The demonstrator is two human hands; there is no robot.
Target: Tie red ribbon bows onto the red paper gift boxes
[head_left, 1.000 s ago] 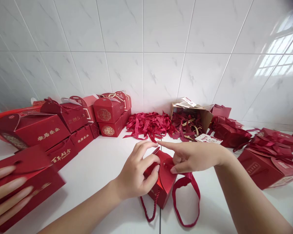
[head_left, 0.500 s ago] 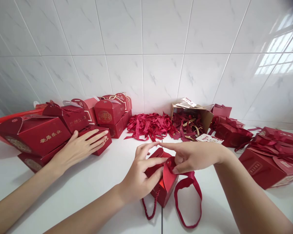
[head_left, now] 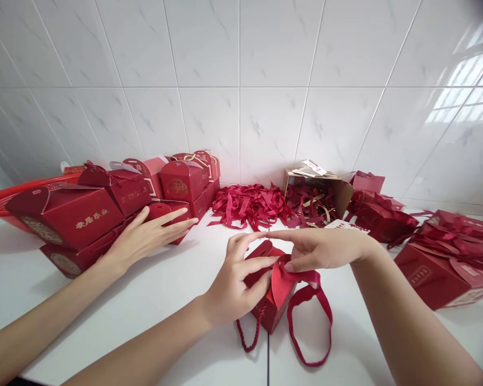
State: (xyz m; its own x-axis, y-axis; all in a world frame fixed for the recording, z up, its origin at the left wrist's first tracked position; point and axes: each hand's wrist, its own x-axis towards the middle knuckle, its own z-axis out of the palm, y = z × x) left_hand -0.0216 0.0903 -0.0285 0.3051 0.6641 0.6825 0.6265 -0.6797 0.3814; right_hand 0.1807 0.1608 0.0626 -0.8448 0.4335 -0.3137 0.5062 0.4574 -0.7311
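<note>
A small red gift box (head_left: 279,312) stands on the white tabletop in front of me, its rounded top flaps partly folded over. My left hand (head_left: 241,281) grips it from the left, with thumb and fingers at the flaps. From the right, my right hand (head_left: 326,249) has its thumb and curled fingers at the near flap, pinching a wine-red ribbon (head_left: 329,321) there. The ribbon's loop lies on the table. Both index fingertips meet above the box. A twisted cord handle (head_left: 249,346) hangs at its left side.
Another person's hand (head_left: 151,238) reaches in from the left beside stacked red boxes (head_left: 80,217). A red plastic basket (head_left: 8,201) is behind them. Ribbon pile (head_left: 249,206) and a cardboard box (head_left: 342,193) lie by the tiled wall; finished-looking red boxes (head_left: 446,273) stand right.
The view has turned slightly, so the left-hand boxes appear farther right. The other person's hand has slid a little to the right. My hands keep nearly the same hold on the box.
</note>
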